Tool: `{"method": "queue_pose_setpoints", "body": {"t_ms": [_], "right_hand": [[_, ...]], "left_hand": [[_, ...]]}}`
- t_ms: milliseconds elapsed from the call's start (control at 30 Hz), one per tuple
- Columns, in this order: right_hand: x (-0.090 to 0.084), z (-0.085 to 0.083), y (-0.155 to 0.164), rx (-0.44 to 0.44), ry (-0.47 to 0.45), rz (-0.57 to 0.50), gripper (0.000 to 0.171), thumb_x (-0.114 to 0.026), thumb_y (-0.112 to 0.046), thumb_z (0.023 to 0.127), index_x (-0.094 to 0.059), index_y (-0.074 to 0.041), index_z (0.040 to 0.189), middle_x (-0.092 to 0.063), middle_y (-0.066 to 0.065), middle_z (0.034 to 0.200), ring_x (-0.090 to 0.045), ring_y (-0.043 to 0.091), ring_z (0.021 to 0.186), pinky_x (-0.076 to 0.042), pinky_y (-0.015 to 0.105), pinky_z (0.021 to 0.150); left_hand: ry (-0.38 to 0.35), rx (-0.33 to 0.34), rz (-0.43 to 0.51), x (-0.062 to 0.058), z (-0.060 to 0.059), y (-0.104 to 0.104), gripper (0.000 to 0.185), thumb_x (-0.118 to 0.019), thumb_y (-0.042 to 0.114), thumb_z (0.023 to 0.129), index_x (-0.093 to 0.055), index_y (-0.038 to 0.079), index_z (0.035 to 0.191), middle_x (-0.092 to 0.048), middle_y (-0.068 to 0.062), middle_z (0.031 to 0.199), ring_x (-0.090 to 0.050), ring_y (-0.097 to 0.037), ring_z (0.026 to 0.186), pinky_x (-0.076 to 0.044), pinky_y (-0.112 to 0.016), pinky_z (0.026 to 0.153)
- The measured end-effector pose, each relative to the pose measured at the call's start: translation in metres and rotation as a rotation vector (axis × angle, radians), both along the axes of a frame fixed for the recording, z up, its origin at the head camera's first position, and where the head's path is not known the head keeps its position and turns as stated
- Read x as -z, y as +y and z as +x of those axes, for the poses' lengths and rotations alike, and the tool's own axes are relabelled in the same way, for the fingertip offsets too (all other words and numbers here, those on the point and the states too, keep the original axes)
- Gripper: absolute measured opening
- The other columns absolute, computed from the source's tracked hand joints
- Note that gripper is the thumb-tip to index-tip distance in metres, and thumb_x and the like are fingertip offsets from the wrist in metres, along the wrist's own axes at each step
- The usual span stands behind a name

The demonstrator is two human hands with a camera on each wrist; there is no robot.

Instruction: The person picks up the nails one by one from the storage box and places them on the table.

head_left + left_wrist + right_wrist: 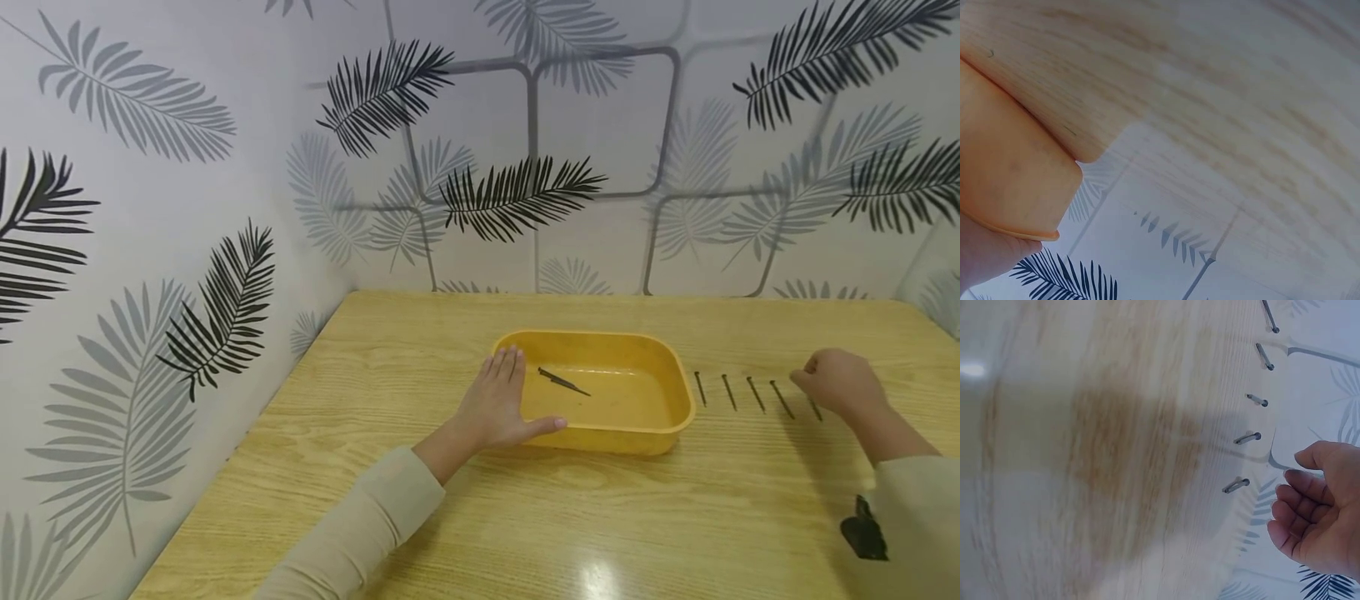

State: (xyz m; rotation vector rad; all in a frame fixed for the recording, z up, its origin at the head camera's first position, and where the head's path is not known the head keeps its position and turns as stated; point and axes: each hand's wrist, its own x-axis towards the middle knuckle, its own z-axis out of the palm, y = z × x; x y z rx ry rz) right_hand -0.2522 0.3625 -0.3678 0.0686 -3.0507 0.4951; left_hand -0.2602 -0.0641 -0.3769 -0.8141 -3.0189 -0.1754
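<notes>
A yellow plastic tray [630,396] sits near the middle of the wooden table. My left hand [491,404] rests on its left end, fingers extended over the rim and thumb along the near edge. Dark thin screws [562,382] lie together inside the tray. Several more screws [755,395] are lined up side by side on the table to its right, heads toward the wall. Just past the rightmost screw [1236,485] hovers my right hand [1322,512], its fingers loosely curled, thumb apart, nothing between them.
The wooden table [450,533] runs back to a wall [592,242] with a leaf pattern, and another patterned wall [135,333] borders its left side. A dark object [864,531] shows at the right sleeve.
</notes>
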Motion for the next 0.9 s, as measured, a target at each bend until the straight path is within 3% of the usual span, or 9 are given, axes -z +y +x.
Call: {"method": "queue_pose_setpoints", "body": {"t_ms": [100,167,267,333,433,567,667,800,900], "right_hand": [[-0.002,-0.002,-0.004,0.0,0.005,-0.002,0.039,-0.045,-0.017,0.09,-0.033,-0.015,0.052,-0.024,-0.007,0.047,-0.02,0.008,0.048,-0.023,0.024,0.047],[-0.004,-0.003,-0.006,-0.004,0.014,0.008,0.036,-0.046,-0.017,0.089,-0.044,-0.005,0.055,-0.039,0.003,0.048,-0.032,0.012,0.046,-0.032,0.029,0.045],[-0.006,-0.006,-0.008,-0.012,0.023,0.019,0.032,-0.049,-0.016,0.089,-0.057,0.013,0.076,-0.058,0.025,0.068,-0.054,0.027,0.056,-0.046,0.042,0.054],[-0.008,-0.007,-0.01,-0.014,0.035,0.021,0.034,-0.05,-0.016,0.088,-0.058,0.017,0.088,-0.061,0.032,0.083,-0.058,0.032,0.064,-0.049,0.047,0.059],[-0.01,-0.008,-0.014,-0.016,0.043,0.011,0.033,-0.05,-0.016,0.088,-0.058,0.015,0.084,-0.061,0.026,0.073,-0.054,0.025,0.057,-0.046,0.041,0.054],[-0.012,-0.009,-0.022,-0.018,0.042,-0.006,0.031,-0.048,-0.016,0.089,-0.053,0.003,0.066,-0.045,0.004,0.051,-0.036,0.013,0.047,-0.033,0.03,0.047],[-0.014,-0.011,-0.027,-0.029,0.058,-0.006,0.031,-0.05,-0.016,0.089,-0.054,0.005,0.067,-0.049,0.008,0.052,-0.039,0.015,0.048,-0.036,0.032,0.048],[-0.015,-0.013,-0.034,-0.053,0.086,-0.015,0.03,-0.052,-0.014,0.089,-0.06,0.014,0.082,-0.062,0.022,0.07,-0.051,0.02,0.055,-0.045,0.041,0.054],[-0.015,-0.015,-0.04,-0.064,0.093,-0.03,0.029,-0.052,-0.014,0.089,-0.06,0.013,0.08,-0.061,0.02,0.068,-0.051,0.02,0.054,-0.045,0.04,0.053]], "left_hand": [[0.002,-0.003,-0.001,0.001,0.0,0.0,0.103,-0.041,0.071,0.083,-0.01,-0.003,0.147,-0.009,-0.018,0.156,-0.008,-0.03,0.145,-0.009,-0.041,0.118],[0.002,-0.004,0.001,0.001,0.0,0.0,0.103,-0.041,0.071,0.083,-0.011,-0.003,0.147,-0.009,-0.018,0.156,-0.008,-0.03,0.145,-0.009,-0.042,0.118],[0.004,-0.005,-0.002,0.002,-0.001,0.0,0.103,-0.041,0.072,0.083,-0.01,-0.003,0.148,-0.009,-0.018,0.156,-0.007,-0.03,0.145,-0.009,-0.041,0.118],[0.007,-0.004,0.0,0.002,-0.001,0.0,0.103,-0.041,0.072,0.083,-0.011,-0.003,0.148,-0.009,-0.018,0.156,-0.008,-0.03,0.145,-0.009,-0.042,0.118],[0.01,-0.004,-0.003,0.002,-0.001,0.0,0.103,-0.04,0.072,0.083,-0.011,-0.003,0.147,-0.009,-0.018,0.156,-0.008,-0.03,0.145,-0.009,-0.042,0.118],[0.012,-0.005,-0.007,0.003,-0.002,0.001,0.103,-0.04,0.072,0.083,-0.011,-0.003,0.147,-0.009,-0.018,0.156,-0.008,-0.03,0.145,-0.009,-0.041,0.118],[0.012,-0.007,-0.008,0.003,-0.002,0.001,0.103,-0.04,0.072,0.083,-0.011,-0.003,0.147,-0.009,-0.018,0.156,-0.008,-0.03,0.145,-0.009,-0.041,0.118],[0.011,-0.007,-0.007,0.003,-0.002,0.001,0.104,-0.04,0.072,0.083,-0.011,-0.003,0.147,-0.009,-0.018,0.156,-0.008,-0.03,0.145,-0.009,-0.041,0.118],[0.012,-0.007,-0.009,0.002,-0.002,0.001,0.104,-0.04,0.072,0.083,-0.011,-0.003,0.148,-0.009,-0.018,0.156,-0.008,-0.03,0.145,-0.009,-0.041,0.118]]}}
